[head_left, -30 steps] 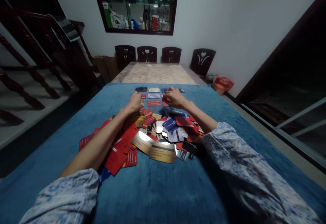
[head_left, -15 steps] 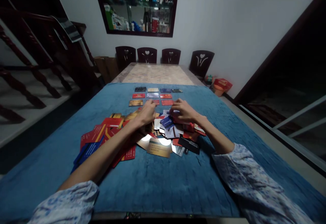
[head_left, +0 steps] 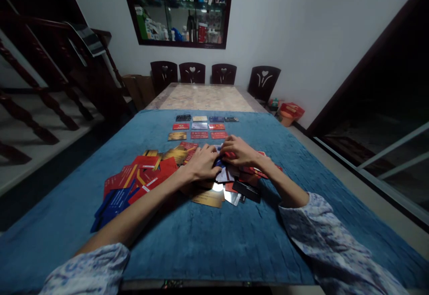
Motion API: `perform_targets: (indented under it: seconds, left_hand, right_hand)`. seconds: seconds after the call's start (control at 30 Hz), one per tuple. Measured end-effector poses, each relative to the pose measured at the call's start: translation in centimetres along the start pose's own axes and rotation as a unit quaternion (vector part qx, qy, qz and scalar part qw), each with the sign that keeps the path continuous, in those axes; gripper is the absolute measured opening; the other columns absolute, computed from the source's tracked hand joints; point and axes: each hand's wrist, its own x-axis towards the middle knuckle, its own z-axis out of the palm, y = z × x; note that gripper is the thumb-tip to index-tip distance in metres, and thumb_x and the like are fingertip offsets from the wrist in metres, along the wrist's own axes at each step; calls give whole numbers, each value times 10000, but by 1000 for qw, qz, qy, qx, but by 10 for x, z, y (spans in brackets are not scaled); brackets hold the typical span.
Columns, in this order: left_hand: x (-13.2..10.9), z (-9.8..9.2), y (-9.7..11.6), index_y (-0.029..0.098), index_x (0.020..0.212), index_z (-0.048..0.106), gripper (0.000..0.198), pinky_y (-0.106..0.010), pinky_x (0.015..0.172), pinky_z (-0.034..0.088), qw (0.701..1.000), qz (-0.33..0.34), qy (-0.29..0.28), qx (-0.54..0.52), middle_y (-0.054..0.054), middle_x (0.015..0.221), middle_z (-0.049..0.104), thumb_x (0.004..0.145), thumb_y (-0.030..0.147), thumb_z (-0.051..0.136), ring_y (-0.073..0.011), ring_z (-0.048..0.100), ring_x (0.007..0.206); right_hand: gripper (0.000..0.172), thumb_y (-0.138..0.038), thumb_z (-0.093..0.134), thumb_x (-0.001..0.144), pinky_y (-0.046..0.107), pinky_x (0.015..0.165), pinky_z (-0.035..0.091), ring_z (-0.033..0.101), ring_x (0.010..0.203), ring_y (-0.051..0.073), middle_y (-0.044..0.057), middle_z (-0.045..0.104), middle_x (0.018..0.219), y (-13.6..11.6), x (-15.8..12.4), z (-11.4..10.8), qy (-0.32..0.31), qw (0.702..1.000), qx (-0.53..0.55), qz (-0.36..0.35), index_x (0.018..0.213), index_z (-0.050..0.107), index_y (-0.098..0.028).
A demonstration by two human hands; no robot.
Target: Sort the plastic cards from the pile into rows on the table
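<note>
Loose plastic cards lie in a messy pile across the blue cloth. My left hand is over the middle of the pile, its thumb and fingers curled about a dark blue card. Close beside it, my right hand has bent fingers on a red card, most of which is hidden under the hand. Below the hands lie a white card, a gold card and a black card. To the left are red cards and blue cards, partly behind my left forearm.
Beyond the pile, small stacks of cards stand in rows, among them a gold card and a silver card. The blue cloth covers the near part of the table. Dark chairs stand at the far end.
My left hand has moved right and toward me, from near the front row of cards to the blue card. My right hand stays over the pile, with its fingers shifted slightly lower.
</note>
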Motion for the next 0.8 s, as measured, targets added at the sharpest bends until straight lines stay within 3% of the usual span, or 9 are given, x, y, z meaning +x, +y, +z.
perform_targets:
  seconds: [0.33, 0.8]
  left_hand:
    - [-2, -10, 1, 139, 1122, 702, 362, -507, 993, 468, 998, -19, -49, 44, -167, 1186, 660, 911, 403, 574, -339, 569, 1155]
    - [-6, -21, -8, 169, 1043, 703, 264, -463, 951, 480, 996, -40, -66, 45, -154, 1103, 696, 825, 297, 626, -330, 602, 1101]
  right_hand:
    - [233, -288, 644, 877, 406, 863, 367, 488, 1103, 289, 92, 733, 1139, -2, -3, -1, -12, 1000, -13, 7, 1062, 779, -245]
    - [348, -322, 703, 857, 427, 894, 399, 490, 1133, 297, 111, 688, 1208, -1, -4, 7, -1, 1000, -26, 0, 1195, 746, -250]
